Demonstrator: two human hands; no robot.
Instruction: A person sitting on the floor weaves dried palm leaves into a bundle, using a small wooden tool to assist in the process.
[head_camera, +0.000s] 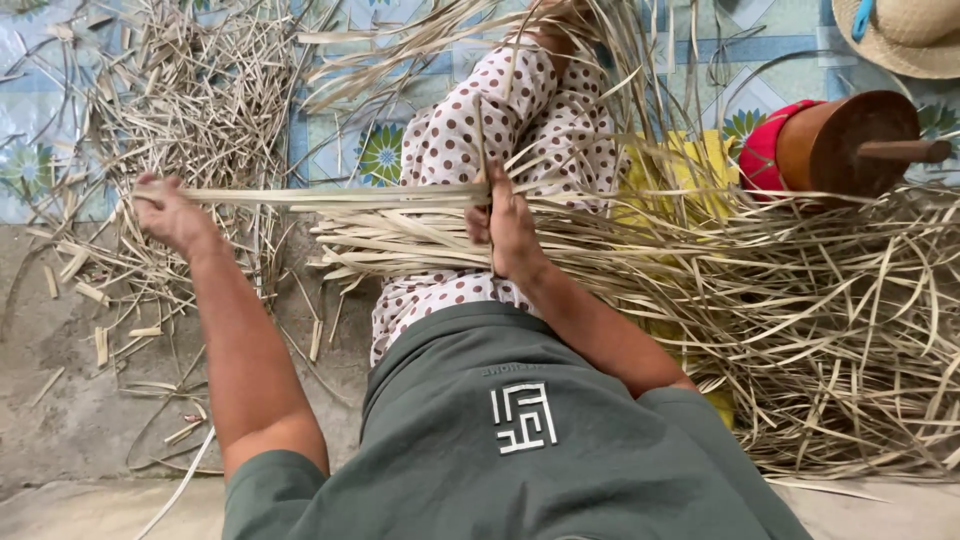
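Observation:
My left hand (168, 212) grips the left end of a long dried palm leaf strip (330, 196) stretched level across my lap. My right hand (508, 228) is closed on the same strip near its middle, over my dotted trouser leg (490, 125); a thin stick-like piece rises from this hand. Under the strip lies a thick bundle of dry leaf strips (700, 270) that spreads out to the right.
A loose heap of cut leaf scraps (190, 100) lies on the floor at upper left. At the right stands a brown wooden cylinder with a handle (850, 140) beside red cloth; a straw hat (905, 35) sits in the top right corner.

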